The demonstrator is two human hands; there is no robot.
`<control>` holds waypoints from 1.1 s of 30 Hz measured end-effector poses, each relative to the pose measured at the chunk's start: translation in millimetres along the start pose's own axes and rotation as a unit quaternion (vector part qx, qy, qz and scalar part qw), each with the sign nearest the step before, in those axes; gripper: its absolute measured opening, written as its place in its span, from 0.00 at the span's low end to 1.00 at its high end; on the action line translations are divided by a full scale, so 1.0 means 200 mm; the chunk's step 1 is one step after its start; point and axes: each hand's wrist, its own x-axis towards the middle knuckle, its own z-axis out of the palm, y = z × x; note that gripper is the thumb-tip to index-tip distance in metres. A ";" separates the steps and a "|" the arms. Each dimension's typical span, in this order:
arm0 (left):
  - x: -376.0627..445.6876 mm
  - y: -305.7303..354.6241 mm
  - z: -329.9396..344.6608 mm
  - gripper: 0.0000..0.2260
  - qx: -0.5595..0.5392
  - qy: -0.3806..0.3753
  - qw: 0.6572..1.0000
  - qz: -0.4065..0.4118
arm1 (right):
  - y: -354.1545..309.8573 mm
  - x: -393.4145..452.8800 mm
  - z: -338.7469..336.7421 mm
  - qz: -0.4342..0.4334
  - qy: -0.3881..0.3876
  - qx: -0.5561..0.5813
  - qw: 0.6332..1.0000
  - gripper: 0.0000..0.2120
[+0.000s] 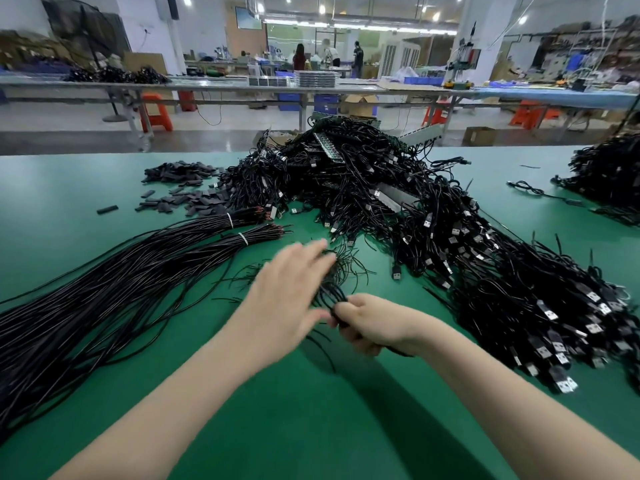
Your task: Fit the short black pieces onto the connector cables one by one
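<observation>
Short black pieces [180, 188] heaped at the far left of the green table [69, 202], one stray piece [107, 209] lying apart, nearer the left edge. Just in front: two tied bundles of bare-ended cables [121, 271] fanning toward the near left corner, white ties close to the stripped ends. At centre, left hand [287, 299] flat and blurred, fingers straight and close together, touching a small fan of thin cable ends [337, 271]. Beside it, right hand [374, 323] curled tight round that same bunch, fingers wrapped about it. Behind and to the right, big tangled pile of connector cables [433, 237], USB plugs showing, sprawling to the near right edge. Far right, second cable heap [606, 174].
</observation>
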 end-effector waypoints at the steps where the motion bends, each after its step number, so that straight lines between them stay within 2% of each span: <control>1: -0.01 0.02 0.02 0.31 0.030 -0.077 0.996 0.033 | 0.00 -0.01 0.00 0.008 -0.039 -0.037 0.999 0.11; 2: -0.01 0.03 0.04 0.30 0.041 -0.126 0.990 0.049 | 0.00 -0.03 0.00 0.019 -0.071 -0.075 0.994 0.11; 3: -0.02 0.03 0.05 0.28 0.039 -0.145 0.987 0.063 | 0.00 -0.04 0.00 0.031 -0.093 -0.107 0.990 0.11; 5: -0.04 0.03 0.07 0.26 0.025 -0.138 0.987 0.082 | 0.00 -0.06 -0.01 0.054 -0.122 -0.125 0.983 0.11; 8: -0.06 0.03 0.08 0.27 0.021 -0.139 0.987 0.082 | 0.02 -0.07 -0.02 0.067 -0.154 -0.092 0.981 0.13; 11: -0.07 0.03 0.10 0.20 0.059 -0.160 0.983 0.067 | 0.04 -0.06 -0.04 0.076 -0.179 -0.085 0.977 0.14; 14: -0.06 0.04 0.12 0.13 0.012 -0.163 0.986 0.021 | 0.05 -0.04 -0.04 0.085 -0.182 -0.115 0.973 0.14; 17: -0.03 0.06 0.14 0.12 0.098 -0.158 0.982 0.029 | 0.04 -0.01 -0.07 0.083 -0.171 -0.133 0.973 0.14; 19: -0.02 0.05 0.17 0.14 0.106 -0.131 0.986 0.011 | 0.03 0.00 -0.12 0.080 -0.170 -0.090 0.978 0.16; 21: -0.01 0.01 0.19 0.14 0.075 -0.081 0.993 -0.032 | 0.03 0.01 -0.20 0.063 -0.133 -0.022 0.989 0.26; 23: -0.01 -0.05 0.22 0.13 -0.012 0.001 0.992 -0.125 | 0.05 0.02 -0.29 0.031 -0.028 0.043 0.998 0.33; 25: -0.01 -0.07 0.26 0.13 -0.129 0.084 0.962 -0.225 | 0.11 0.05 -0.34 -0.002 0.089 0.109 0.990 0.29; 27: 0.01 -0.06 0.31 0.14 -0.204 0.119 0.934 -0.268 | 0.17 0.07 -0.31 -0.040 0.162 0.106 0.980 0.23; 30: 0.03 -0.02 0.38 0.13 -0.257 0.139 0.919 -0.263 | 0.24 0.11 -0.14 -0.125 0.160 0.052 0.978 0.11; 33: 0.03 0.00 0.41 0.14 -0.257 0.139 0.926 -0.240 | 0.22 0.15 0.01 -0.183 0.209 0.114 0.954 0.03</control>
